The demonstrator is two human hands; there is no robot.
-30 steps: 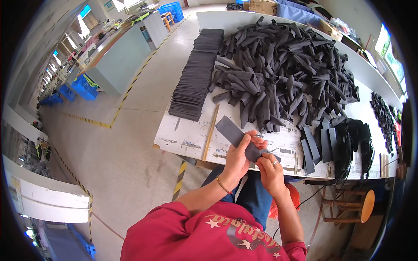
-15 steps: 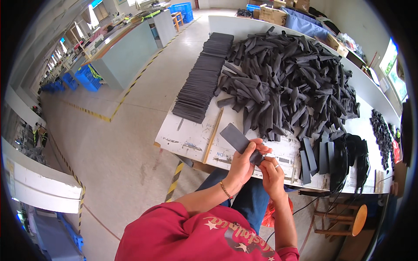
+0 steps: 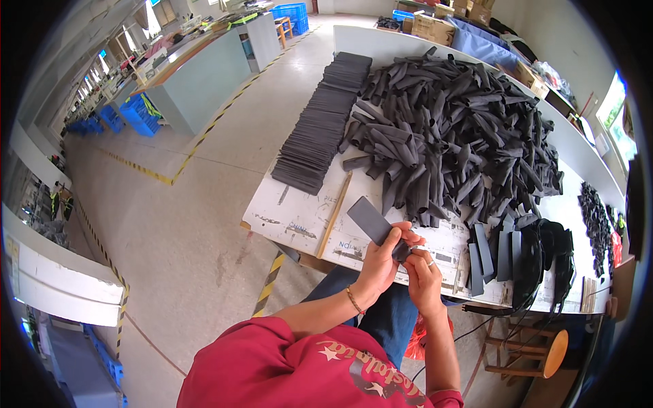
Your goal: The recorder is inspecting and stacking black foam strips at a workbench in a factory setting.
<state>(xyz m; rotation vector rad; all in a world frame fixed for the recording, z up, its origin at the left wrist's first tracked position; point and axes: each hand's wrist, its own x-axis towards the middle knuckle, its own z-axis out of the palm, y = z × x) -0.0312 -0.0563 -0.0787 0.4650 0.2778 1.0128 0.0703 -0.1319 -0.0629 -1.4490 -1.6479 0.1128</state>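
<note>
A flat dark grey fabric strip (image 3: 368, 219) slants across my left hand (image 3: 381, 262), its upper end sticking out over the white table. My left thumb presses on it and the fingers are behind. Its lower end meets my right hand (image 3: 423, 273), whose thumb and fingers pinch that end; a ring shows on one finger. What the right fingertips do at the edge is too small to make out. Beyond my hands lies a big heap of rolled dark grey fabric pieces (image 3: 462, 129). A long neat row of stacked flat strips (image 3: 316, 129) runs along the table's left side.
A wooden stick (image 3: 335, 214) lies on the white table (image 3: 282, 217). Several flat strips (image 3: 484, 248) and a bundle of black cords (image 3: 534, 262) lie at the right edge. A wooden stool (image 3: 554, 353) stands below. Another dark pile (image 3: 595, 221) sits far right.
The view has shifted slightly. My hands keep the same hold on the strip, with only small finger movement at its lower end.
</note>
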